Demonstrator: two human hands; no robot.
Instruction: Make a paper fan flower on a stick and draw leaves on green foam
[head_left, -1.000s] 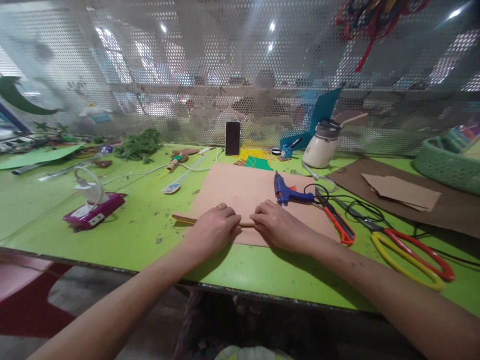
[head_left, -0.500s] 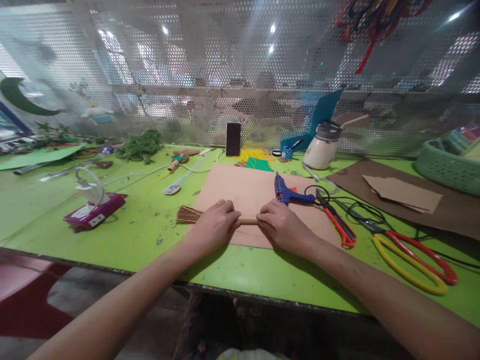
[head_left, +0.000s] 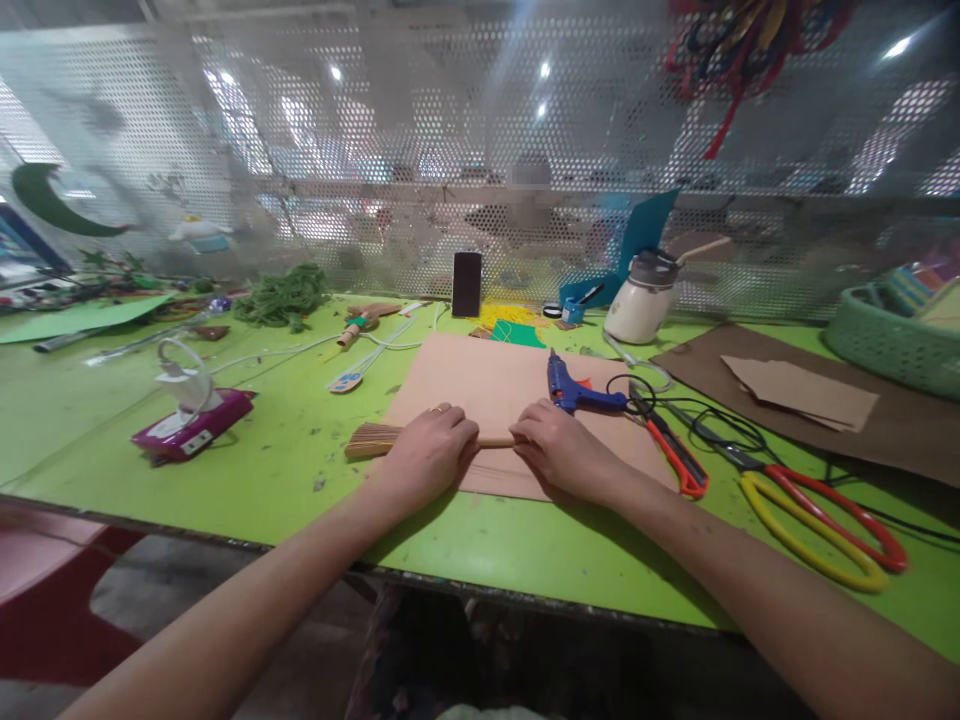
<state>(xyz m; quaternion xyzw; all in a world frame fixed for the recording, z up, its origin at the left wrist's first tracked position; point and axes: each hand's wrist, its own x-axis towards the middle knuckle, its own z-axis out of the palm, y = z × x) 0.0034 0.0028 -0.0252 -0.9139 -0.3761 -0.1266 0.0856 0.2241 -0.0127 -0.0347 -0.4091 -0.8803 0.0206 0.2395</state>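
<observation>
A thin brown paper roll (head_left: pixel 495 442) lies crosswise on a tan paper board (head_left: pixel 480 385). At its left end the paper is cut into a fan of fine strips (head_left: pixel 372 440). My left hand (head_left: pixel 431 445) is closed over the roll beside this fringe, with a ring on one finger. My right hand (head_left: pixel 559 447) pinches the roll's other end with the fingertips. Both hands rest on the board, and the roll shows in the short gap between them. Just beyond my right hand, a blue glue gun (head_left: pixel 577 385) lies on the board.
To the right lie an orange utility knife (head_left: pixel 679 455), large scissors (head_left: pixel 817 525) and black cable. A purple power strip (head_left: pixel 193 425) stands left. Behind are a phone (head_left: pixel 466 284), a white jar (head_left: pixel 641 300) and green yarn (head_left: pixel 281 295). A green basket (head_left: pixel 892 335) is far right.
The fringed end has turned and now shows more of its flat brown side. The roll has turned slightly under my fingers. Both hands stay nearly in place.
</observation>
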